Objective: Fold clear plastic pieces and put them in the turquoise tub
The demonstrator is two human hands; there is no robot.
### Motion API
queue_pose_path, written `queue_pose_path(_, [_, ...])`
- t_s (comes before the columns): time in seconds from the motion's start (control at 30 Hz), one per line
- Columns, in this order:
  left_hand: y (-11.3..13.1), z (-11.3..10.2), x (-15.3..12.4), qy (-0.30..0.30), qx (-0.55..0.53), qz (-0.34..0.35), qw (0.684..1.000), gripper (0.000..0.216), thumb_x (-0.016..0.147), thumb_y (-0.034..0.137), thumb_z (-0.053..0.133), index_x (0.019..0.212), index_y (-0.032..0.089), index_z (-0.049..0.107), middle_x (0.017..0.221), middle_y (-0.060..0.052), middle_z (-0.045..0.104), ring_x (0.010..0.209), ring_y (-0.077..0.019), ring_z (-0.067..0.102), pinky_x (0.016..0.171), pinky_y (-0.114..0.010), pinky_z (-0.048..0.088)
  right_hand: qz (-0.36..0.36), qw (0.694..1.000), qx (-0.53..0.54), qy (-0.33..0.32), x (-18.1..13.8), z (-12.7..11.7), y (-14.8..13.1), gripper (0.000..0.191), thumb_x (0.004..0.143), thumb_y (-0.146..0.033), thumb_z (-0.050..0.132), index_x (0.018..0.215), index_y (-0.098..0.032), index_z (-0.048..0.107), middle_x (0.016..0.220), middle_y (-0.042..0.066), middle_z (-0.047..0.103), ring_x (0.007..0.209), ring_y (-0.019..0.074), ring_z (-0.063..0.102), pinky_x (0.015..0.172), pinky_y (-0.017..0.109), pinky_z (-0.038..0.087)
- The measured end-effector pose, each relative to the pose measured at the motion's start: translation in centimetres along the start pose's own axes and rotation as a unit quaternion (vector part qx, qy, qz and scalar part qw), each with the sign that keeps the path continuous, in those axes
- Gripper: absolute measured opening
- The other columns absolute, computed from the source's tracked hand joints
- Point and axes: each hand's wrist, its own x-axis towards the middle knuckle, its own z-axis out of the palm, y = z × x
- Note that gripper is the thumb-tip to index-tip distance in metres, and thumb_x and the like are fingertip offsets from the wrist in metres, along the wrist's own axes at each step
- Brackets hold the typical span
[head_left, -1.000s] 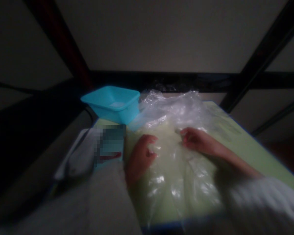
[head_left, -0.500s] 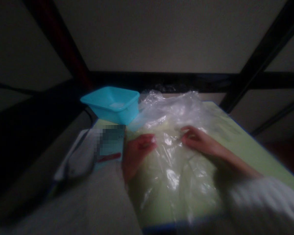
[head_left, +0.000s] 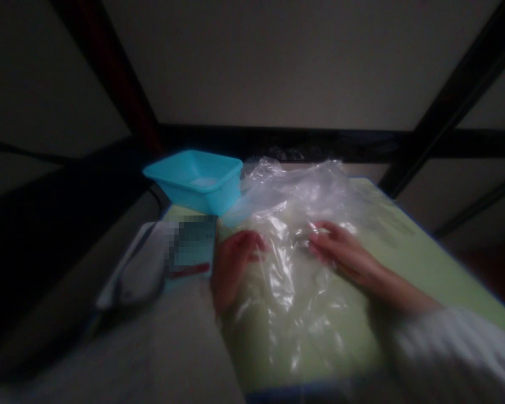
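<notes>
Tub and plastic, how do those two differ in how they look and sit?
The tub is opaque turquoise; the plastic is clear and shiny. The tub keeps a firm, open-topped shape, while the plastic is wrinkled and limp. The plastic spreads over much more of the table than the tub does. The plastic lies by the left hand and right hand; the tub stands beyond them. Both rest on the table.

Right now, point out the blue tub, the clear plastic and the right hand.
Blue tub (head_left: 193, 197), head view, near wall.
Clear plastic (head_left: 281, 283), head view, shiny crease.
Right hand (head_left: 340, 248), head view, middle of hand.
</notes>
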Motion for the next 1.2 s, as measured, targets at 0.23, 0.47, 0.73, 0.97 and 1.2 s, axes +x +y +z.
queue_pose_path(0.23, [-0.3, -0.1, 0.1, 0.056, 0.066, 0.016, 0.996, 0.029, 0.081, 0.043, 0.057, 0.07, 0.015, 0.059, 0.051, 0.003, 0.053, 0.04, -0.0077, 0.046, 0.035, -0.016, 0.034, -0.086, 0.99, -0.104, 0.037, -0.4, 0.4, -0.2, 0.037, 0.073, -0.053, 0.064, 0.065, -0.018, 0.053, 0.042, -0.007, 0.043, 0.035, 0.0058, 0.033, 0.034, 0.02, 0.022])
queue_pose_path(0.47, [0.0, -0.1, -0.2, 0.097, 0.146, 0.049, 0.983, 0.031, 0.087, 0.039, 0.047, 0.067, 0.017, 0.056, 0.04, 0.009, 0.038, 0.031, -0.0055, 0.029, 0.032, -0.017, 0.021, -0.16, 0.959, -0.212, 0.102, -1.2, 0.8, -0.8, 0.032, 0.08, -0.05, 0.053, 0.069, -0.02, 0.051, 0.044, -0.008, 0.037, 0.038, 0.0082, 0.034, 0.036, 0.02, 0.022])
queue_pose_path(0.73, [-0.3, -0.3, 0.1, 0.111, 0.163, 0.06, 0.978, 0.03, 0.085, 0.039, 0.047, 0.064, 0.019, 0.053, 0.038, 0.009, 0.033, 0.033, -0.0074, 0.029, 0.035, -0.019, 0.022, -0.169, 0.956, -0.222, 0.092, -1.3, 0.5, -1.0, 0.032, 0.081, -0.051, 0.053, 0.071, -0.021, 0.05, 0.051, -0.006, 0.03, 0.045, 0.0094, 0.028, 0.04, 0.022, 0.019])
queue_pose_path(0.97, [0.1, -0.4, 0.0, 0.122, 0.176, 0.072, 0.974, 0.027, 0.084, 0.036, 0.047, 0.063, 0.02, 0.054, 0.04, 0.009, 0.034, 0.034, -0.0086, 0.029, 0.037, -0.021, 0.021, -0.16, 0.962, -0.205, 0.085, -1.3, 0.4, -0.9, 0.035, 0.081, -0.055, 0.055, 0.07, -0.022, 0.049, 0.053, -0.005, 0.03, 0.045, 0.01, 0.027, 0.041, 0.024, 0.018])
queue_pose_path(1.2, [0.2, -0.2, 0.2, 0.112, 0.171, 0.066, 0.977, 0.028, 0.084, 0.036, 0.046, 0.063, 0.019, 0.054, 0.039, 0.009, 0.033, 0.033, -0.0079, 0.029, 0.036, -0.019, 0.023, -0.142, 0.969, -0.187, 0.075, -0.7, 0.1, -1.1, 0.038, 0.077, -0.058, 0.058, 0.066, -0.023, 0.049, 0.053, -0.003, 0.038, 0.048, 0.0117, 0.033, 0.043, 0.025, 0.025])
